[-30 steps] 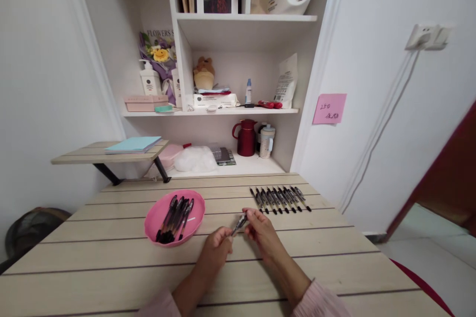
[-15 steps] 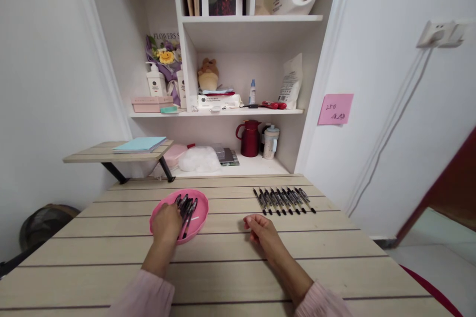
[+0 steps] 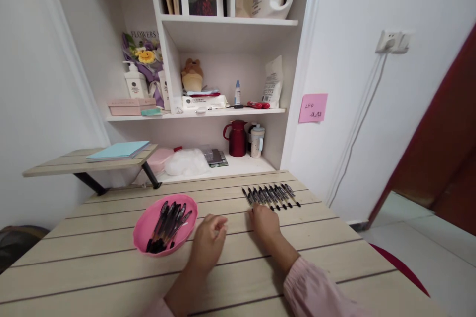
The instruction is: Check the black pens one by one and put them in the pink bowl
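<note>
My right hand (image 3: 265, 225) is closed at the lower left end of a row of black-capped pens (image 3: 275, 195), its fingertips on the leftmost pen, whose lower end they hide. The pens lie side by side, slanted. My left hand (image 3: 208, 241) hovers over the table between the plate and the row, fingers loosely curled and apart, nothing visible in it. To its left sits a round pink plate (image 3: 142, 225) with a scalloped rim. A loose heap of similar black pens (image 3: 169, 223) lies in it, with a small white strip (image 3: 185, 224) beside them.
The wooden table (image 3: 238, 277) has dark grooves. A raised small shelf (image 3: 55, 161) with blue paper (image 3: 119, 150) stands at back left. Behind are white shelves holding a red jug (image 3: 237, 138), a cup (image 3: 257, 141) and a plastic bag (image 3: 187, 162). A pink note (image 3: 313, 108) sticks to the wall.
My left hand has left the pens in the plate and moved right, over the table. My right hand has moved forward to the row's left end. The view has turned rightward.
</note>
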